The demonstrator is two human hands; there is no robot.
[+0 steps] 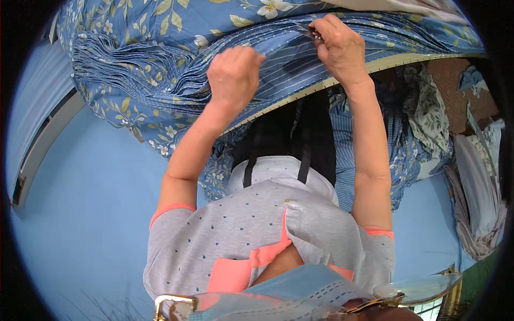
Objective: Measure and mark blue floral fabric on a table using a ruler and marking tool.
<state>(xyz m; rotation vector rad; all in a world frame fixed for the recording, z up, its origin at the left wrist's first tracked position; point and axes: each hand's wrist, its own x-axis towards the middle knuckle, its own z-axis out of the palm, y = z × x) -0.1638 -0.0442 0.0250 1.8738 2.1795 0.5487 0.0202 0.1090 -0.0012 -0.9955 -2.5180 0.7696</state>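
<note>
My right hand is closed around a small pair of metal thread snips, with the blades pointing left over the cloth. Only the blades and a dark bit near my fingers show. My left hand is closed in a fist above the cloth, to the left of the right one; whatever its fingers hold is hidden. Under both hands lies a thick pile of blue fabric in many gathered layers, with white flowers and olive leaves. A striped blue face of the fabric shows between my hands.
A pale edge strip with tick marks runs along the near side of the work surface. More fabric hangs below it, around my lap. Grey cloths hang at the right. A pale rail curves along the left, beside the blue floor.
</note>
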